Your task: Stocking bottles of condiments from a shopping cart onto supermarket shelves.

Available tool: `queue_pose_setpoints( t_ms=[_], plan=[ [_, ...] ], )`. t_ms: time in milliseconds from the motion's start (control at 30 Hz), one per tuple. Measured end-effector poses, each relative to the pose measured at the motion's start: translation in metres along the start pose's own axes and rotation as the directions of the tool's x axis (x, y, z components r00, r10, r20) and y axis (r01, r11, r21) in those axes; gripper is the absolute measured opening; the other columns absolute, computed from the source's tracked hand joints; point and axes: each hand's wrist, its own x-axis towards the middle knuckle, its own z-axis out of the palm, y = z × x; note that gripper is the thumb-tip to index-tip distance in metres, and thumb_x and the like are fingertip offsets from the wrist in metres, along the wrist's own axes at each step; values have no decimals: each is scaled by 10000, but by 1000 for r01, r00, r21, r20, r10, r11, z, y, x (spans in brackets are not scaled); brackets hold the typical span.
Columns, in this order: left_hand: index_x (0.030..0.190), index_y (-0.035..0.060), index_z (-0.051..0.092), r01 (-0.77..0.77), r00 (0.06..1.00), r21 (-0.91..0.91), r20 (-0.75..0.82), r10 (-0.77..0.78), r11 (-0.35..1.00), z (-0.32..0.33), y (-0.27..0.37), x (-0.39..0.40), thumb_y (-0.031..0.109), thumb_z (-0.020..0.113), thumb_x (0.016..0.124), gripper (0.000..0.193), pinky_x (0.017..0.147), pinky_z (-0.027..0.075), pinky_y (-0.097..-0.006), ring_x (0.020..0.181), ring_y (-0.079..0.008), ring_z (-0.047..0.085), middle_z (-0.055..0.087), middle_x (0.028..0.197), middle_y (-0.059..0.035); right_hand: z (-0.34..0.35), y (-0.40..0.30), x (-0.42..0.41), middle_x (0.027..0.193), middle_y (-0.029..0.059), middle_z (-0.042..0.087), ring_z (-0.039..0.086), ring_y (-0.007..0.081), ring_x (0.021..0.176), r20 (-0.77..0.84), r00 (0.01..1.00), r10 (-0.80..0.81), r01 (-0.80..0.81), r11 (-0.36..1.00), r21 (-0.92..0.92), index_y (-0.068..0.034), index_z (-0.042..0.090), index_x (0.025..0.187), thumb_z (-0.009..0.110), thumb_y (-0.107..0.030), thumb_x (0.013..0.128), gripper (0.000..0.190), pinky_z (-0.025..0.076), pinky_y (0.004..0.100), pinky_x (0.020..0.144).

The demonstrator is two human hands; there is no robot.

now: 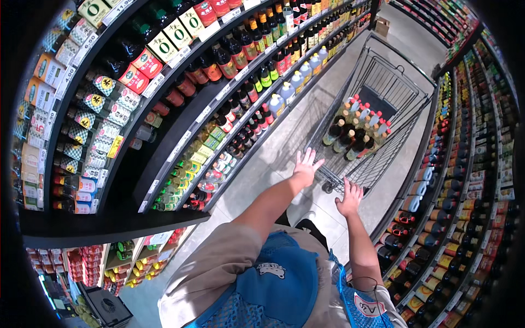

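A metal shopping cart [371, 78] stands in the aisle before me, its near end close to my hands. Several glass bottles [356, 133] with red, yellowish and dark caps stand grouped on the cart's wire bottom. My left hand [305, 166] is at the cart's near left corner, fingers spread, holding nothing. Near the right part of the same end is my right hand [350, 197], palm down with its fingers apart and nothing held. Whether either hand touches the cart's rim cannot be told.
Curved by the lens, a dark shelf unit [197, 119] with vinegar and sauce bottles runs along the left. Another bottle-filled shelf unit [443, 172] lines the right. Grey floor tiles [254, 184] run between them. A cardboard box [382, 26] sits on the floor beyond the cart.
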Motion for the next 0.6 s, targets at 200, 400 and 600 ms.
queue_pose_setpoints(
  t_ms=[200,400,600],
  plan=[
    [1710,371,85,-79,990,27,118,75,997,0,-4,-46,260,751,862,1084,1246,-28,-707,1645,-379,1,149,1773,-133,10,-11,-39,1567,169,437,307,417,1522,14,998,57,-56,997,-44,-247,352,1623,821,-306,701,1036,113,612,1288],
    [1702,424,34,-172,977,-30,122,174,985,19,-15,-70,185,699,884,1082,1247,-75,-688,1650,-356,-35,96,1785,-144,26,-22,-66,1545,183,445,306,422,1514,-43,992,118,-121,988,-95,-230,400,1580,851,-334,656,1034,111,606,1290],
    [1688,469,98,-239,967,-89,66,245,967,38,-22,-80,131,663,890,1035,1275,-99,-611,1647,-349,-85,4,1787,-173,32,-28,-82,1617,212,382,258,465,1541,-17,977,211,-211,968,-134,-284,386,1607,863,-409,664,1064,119,613,1292]
  ],
)
